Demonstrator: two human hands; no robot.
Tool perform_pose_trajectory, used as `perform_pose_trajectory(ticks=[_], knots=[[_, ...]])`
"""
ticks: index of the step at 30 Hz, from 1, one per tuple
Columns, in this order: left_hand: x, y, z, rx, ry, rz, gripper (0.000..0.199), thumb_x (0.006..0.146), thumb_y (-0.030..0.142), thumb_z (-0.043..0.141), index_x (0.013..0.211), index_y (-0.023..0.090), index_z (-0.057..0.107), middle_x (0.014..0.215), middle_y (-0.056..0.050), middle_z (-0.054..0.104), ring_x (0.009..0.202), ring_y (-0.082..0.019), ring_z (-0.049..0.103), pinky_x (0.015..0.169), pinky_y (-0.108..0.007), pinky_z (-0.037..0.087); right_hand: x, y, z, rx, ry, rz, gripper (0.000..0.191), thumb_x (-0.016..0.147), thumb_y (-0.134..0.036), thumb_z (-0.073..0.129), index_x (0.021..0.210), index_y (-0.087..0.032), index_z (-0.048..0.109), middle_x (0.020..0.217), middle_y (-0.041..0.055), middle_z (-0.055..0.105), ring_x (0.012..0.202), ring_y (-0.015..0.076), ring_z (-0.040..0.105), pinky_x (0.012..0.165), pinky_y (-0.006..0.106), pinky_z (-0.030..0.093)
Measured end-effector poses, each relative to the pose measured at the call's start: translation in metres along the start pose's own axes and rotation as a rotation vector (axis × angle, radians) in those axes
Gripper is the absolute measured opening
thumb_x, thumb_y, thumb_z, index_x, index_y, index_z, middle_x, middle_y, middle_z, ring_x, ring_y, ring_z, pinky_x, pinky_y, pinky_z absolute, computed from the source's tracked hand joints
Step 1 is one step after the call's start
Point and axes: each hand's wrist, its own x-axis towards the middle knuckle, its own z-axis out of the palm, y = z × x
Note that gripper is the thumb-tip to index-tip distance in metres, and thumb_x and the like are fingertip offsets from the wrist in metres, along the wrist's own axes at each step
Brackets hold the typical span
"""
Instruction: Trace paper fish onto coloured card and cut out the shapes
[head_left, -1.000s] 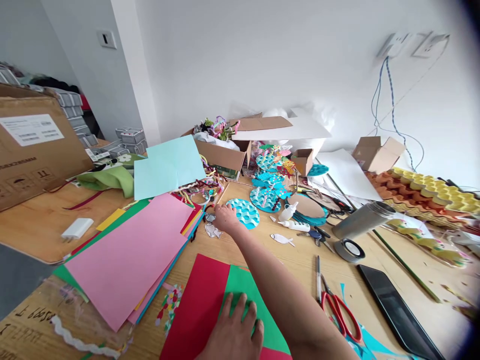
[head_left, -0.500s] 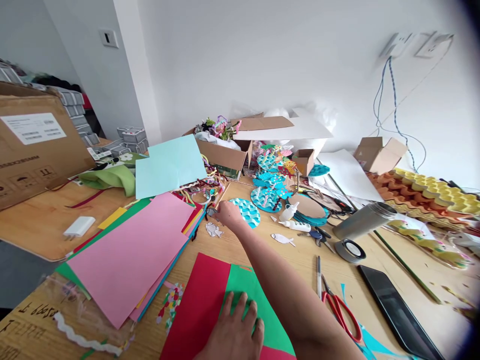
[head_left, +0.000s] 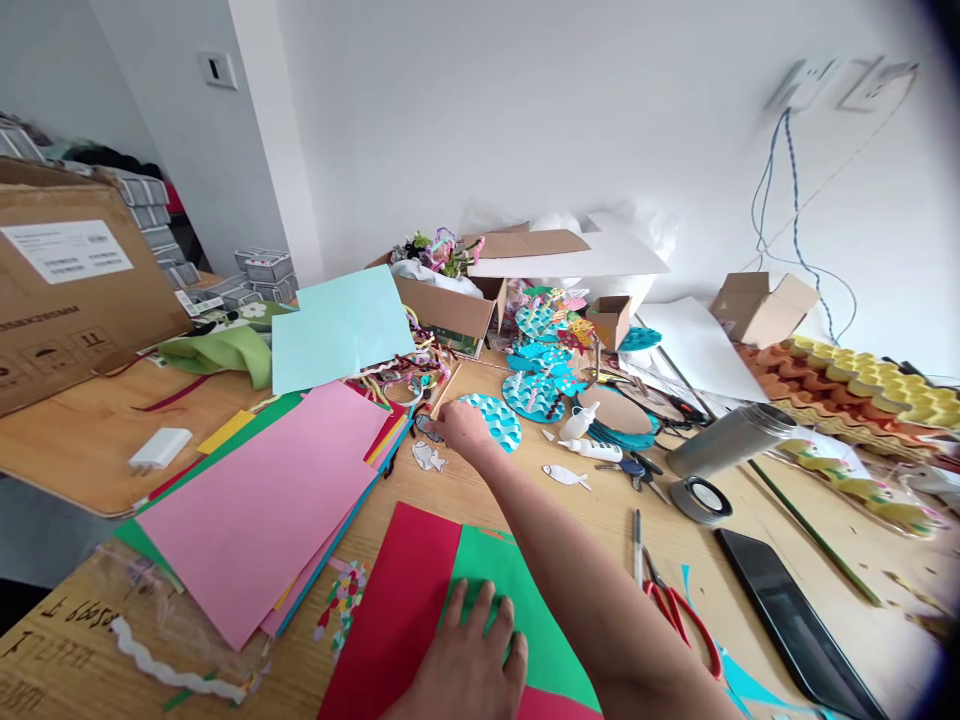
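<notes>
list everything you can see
Wide paper sheet: one, red, front centre
Smaller paper sheet: one, green, on red sheet
Stacked paper sheets: several, pink topmost, left
Flat paper fish: three, white or grey, centre
Wavy round discs: several, turquoise, centre
Plastic glue bottles: two, white, centre
Metal scissors: one, red handles, front right
Flat rectangular phone: one, black, front right
Metal cylindrical flask: one, silver, right
Moulded egg trays: several, yellow and orange, right
Printed cardboard carton: one, brown, left
Left hand: one, bare, on green sheet
Right hand: one, bare, by grey fish

Green paper (head_left: 550, 640), flat on red paper (head_left: 397, 600)
</notes>
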Motion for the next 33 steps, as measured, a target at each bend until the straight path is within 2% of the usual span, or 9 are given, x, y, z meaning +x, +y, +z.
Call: perform_pose_trajectory(ticks=[7,12,19,27,33], knots=[[0.004,-0.003,-0.013,-0.054,-0.162,0.023,0.028,0.097,0.029,0.038,0.108,0.022,0.062,0.118,-0.009,0.064,0.11,-0.028,0.054,0.09,-0.048,0.039,0.003,0.003,0.006,0.034,-0.045,-0.007,0.019,0.083,-0.02,0.056,0.093,-0.018,0.072,0.103,0.0088,0.072,0.096,0.0209,0.065,0.071,0.024,0.043],[0.008,-0.003,-0.021,-0.113,-0.256,0.005,0.029,0.097,0.028,0.037,0.112,0.021,0.061,0.123,-0.01,0.062,0.113,-0.03,0.054,0.092,-0.051,0.04,0.005,0.005,0.008,0.086,-0.038,0.025,0.02,0.079,-0.015,0.057,0.092,-0.019,0.072,0.102,0.0085,0.072,0.096,0.0214,0.066,0.068,0.023,0.043],[0.007,-0.004,-0.026,-0.147,-0.281,0.005,0.029,0.096,0.027,0.04,0.116,0.02,0.061,0.125,-0.013,0.061,0.116,-0.031,0.052,0.094,-0.052,0.038,0.002,0.004,0.003,0.16,0.007,0.06,0.018,0.078,-0.014,0.06,0.09,-0.019,0.072,0.097,0.0071,0.073,0.091,0.0198,0.067,0.065,0.022,0.043],[0.007,-0.004,-0.026,-0.133,-0.284,0.015,0.031,0.097,0.029,0.038,0.117,0.02,0.06,0.126,-0.013,0.061,0.116,-0.031,0.052,0.094,-0.053,0.039,0.002,0.003,0.008,0.207,0.053,0.056,0.026,0.079,-0.01,0.055,0.097,-0.019,0.072,0.1,0.0079,0.073,0.094,0.0205,0.066,0.068,0.023,0.043],[0.006,-0.005,-0.029,-0.149,-0.297,0.011,0.032,0.096,0.029,0.04,0.12,0.02,0.059,0.128,-0.014,0.059,0.118,-0.031,0.051,0.095,-0.053,0.037,0.0,0.004,0.007,0.24,0.096,0.052,0.017,0.079,-0.016,0.062,0.091,-0.021,0.073,0.095,0.0052,0.073,0.09,0.0186,0.066,0.068,0.022,0.042]])
